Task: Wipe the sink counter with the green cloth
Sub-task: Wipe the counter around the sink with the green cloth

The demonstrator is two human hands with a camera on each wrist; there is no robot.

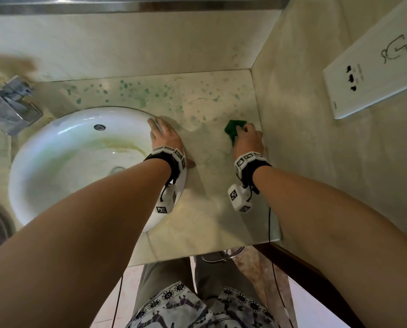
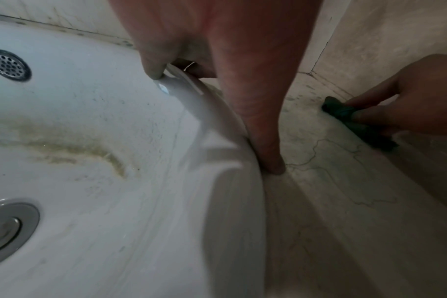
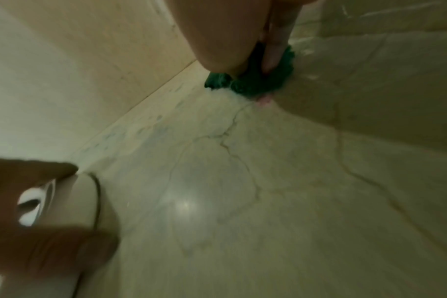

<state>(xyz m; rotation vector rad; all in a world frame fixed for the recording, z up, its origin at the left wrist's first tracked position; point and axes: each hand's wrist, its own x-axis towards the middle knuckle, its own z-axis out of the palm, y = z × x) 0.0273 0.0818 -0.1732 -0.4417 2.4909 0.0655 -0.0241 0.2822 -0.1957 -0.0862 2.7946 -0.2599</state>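
A crumpled green cloth (image 1: 232,130) (image 2: 368,135) (image 3: 242,84) lies on the pale marble counter (image 1: 209,185), close to the right wall. My right hand (image 1: 247,138) (image 2: 421,96) (image 3: 230,40) grips it with curled fingers and presses it onto the stone. My left hand (image 1: 164,136) (image 2: 217,50) holds the right rim of the white sink (image 1: 67,143) (image 2: 115,201). Its fingers curl over the rim and the thumb runs down the outside to the counter. Green spots (image 1: 138,91) speckle the counter behind the sink.
A chrome faucet (image 1: 8,105) stands at the far left behind the sink. The side wall (image 1: 304,138) runs right beside the cloth and carries a white socket plate (image 1: 372,74). The counter's front edge (image 1: 197,252) is near my body, with a metal ring (image 1: 221,255) below it.
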